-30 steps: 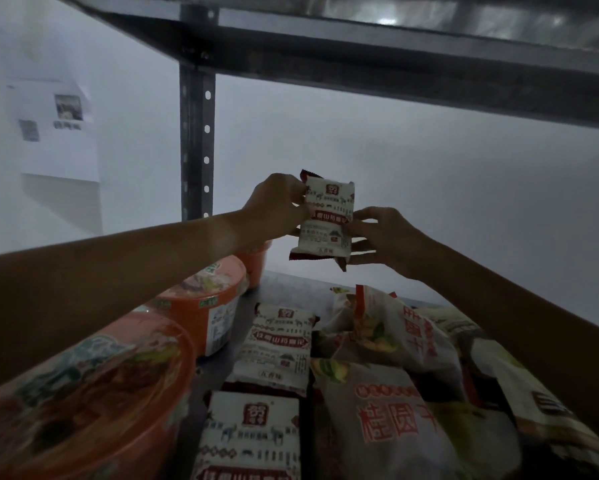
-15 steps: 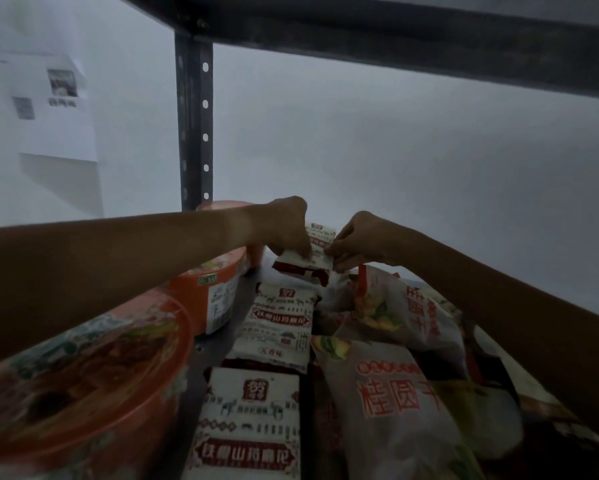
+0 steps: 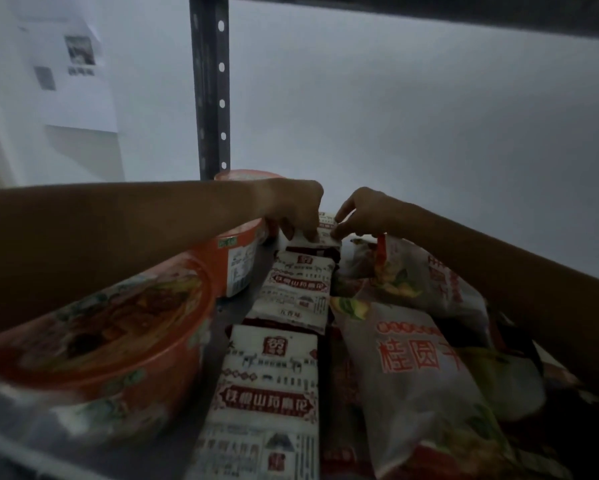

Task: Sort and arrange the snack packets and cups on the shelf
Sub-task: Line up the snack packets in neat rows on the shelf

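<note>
The small white snack packet (image 3: 320,233) is now lying down at the back of the shelf (image 3: 237,308), at the far end of the middle row, where a second ago it was being held up in the air in front of the wall. Both hands have come down with it. The left hand (image 3: 291,207) is curling over the packet's left edge, fingers bent down onto it and pinching it. The right hand (image 3: 364,214) is pinching the right edge between thumb and fingertips, index finger lifted a little. Half a second ago the packet was still tilted and hanging just above the row; now its near edge is touching the far end of the second white packet (image 3: 300,292), which is lying flat in line behind the nearest white packet (image 3: 268,393).

To the left, three orange cups are standing in a row: the nearest cup (image 3: 93,341) big and blurred, the middle cup (image 3: 230,258) partly under the left forearm, the far cup (image 3: 246,174) peeking over the wrist by the perforated upright post (image 3: 209,84). To the right, the large fruit bag (image 3: 419,375) with red characters is lying over a pile, another bag (image 3: 426,275) behind it, under the right forearm. The camera has dipped lower and closer, so the upper shelf beam is almost out of view.
</note>
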